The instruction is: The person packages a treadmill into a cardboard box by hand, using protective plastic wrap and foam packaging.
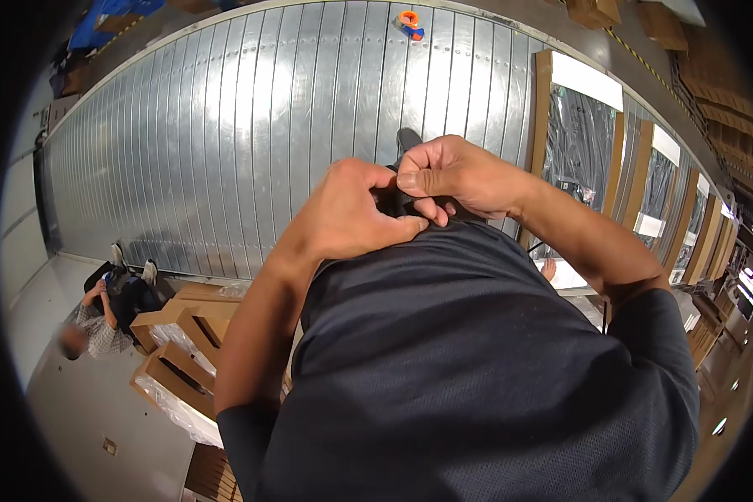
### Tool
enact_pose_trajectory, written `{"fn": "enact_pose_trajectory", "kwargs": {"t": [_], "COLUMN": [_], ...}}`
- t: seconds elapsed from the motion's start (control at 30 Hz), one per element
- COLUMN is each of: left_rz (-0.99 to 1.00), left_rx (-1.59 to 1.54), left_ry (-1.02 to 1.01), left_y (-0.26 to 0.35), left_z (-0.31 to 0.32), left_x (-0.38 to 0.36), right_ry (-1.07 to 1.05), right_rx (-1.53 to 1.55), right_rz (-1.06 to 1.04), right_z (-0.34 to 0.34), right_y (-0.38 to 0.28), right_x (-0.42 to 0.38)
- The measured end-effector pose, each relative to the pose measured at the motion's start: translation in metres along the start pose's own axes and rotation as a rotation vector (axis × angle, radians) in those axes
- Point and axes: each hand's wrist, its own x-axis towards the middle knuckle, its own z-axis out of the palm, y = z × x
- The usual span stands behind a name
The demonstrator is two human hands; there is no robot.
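My left hand (339, 213) is at my waist, thumb and fingers curled around something dark (386, 201) that I cannot make out. Right beside it, my right hand (456, 177) has its thumb and index finger pressed together in a pinch, its other fingers curled below. Whatever is in that pinch is hidden. Both hands are close to the hem of my dark shirt (477, 335), and the fingertips nearly meet. Past them the dark toe of a shoe (408, 139) shows on the ribbed metal surface (309, 125).
A tape dispenser with an orange roll (410, 27) lies at the metal surface's far edge. On the right stand several cartons (544, 125) with plastic-wrapped contents. Open cardboard pieces (176, 368) are at lower left, near another person (109, 309).
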Motion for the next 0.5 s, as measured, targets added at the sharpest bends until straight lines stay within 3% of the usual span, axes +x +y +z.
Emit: {"fn": "enact_pose_trajectory", "kwargs": {"t": [0.1, 0.2, 0.5], "left_rz": [-0.004, 0.014, 0.113], "left_rx": [0.126, 0.171, -0.107], "left_ry": [-0.118, -0.048, 0.017], "left_y": [0.01, 0.017, -0.003], "left_z": [-0.007, -0.004, 0.015], "left_x": [0.004, 0.003, 0.002], "right_ry": [-0.045, -0.02, 0.1], "right_rx": [0.001, 0.147, 0.326], "right_rz": [-0.034, -0.053, -0.084], "right_z": [-0.003, -0.005, -0.004], "right_y": [-0.001, 0.01, 0.028], "right_x": [-0.001, -0.006, -0.031]}}
